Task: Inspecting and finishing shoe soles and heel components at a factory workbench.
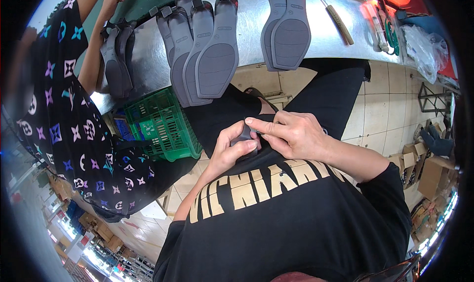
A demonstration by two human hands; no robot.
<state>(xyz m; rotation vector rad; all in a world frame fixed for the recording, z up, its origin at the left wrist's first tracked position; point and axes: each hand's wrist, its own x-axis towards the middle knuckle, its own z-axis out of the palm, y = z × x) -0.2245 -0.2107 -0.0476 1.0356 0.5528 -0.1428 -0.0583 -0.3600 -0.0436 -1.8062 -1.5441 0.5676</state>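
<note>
Close to my body, above my lap, my left hand (230, 147) is closed around a small dark grey piece (245, 134), much like the shoe soles on the table in colour. Most of that piece is covered by fingers, so its full shape is hidden. My right hand (295, 134) meets it from the right, index finger laid along its upper end and the other fingers curled in. Something small and dark shows under those curled fingers; I cannot make out what it is. Several grey heeled shoe soles (217, 60) lie overlapped beyond my hands, with another pair (291, 37) to their right.
A metal table (252, 15) runs across the far side. On its right are a long-handled tool (338, 25), green-handled scissors (391, 35) and a plastic bag (425, 47). A green crate (165, 126) stands left of my legs, near a person in a patterned shirt (74, 119). Cardboard boxes (437, 176) are at right.
</note>
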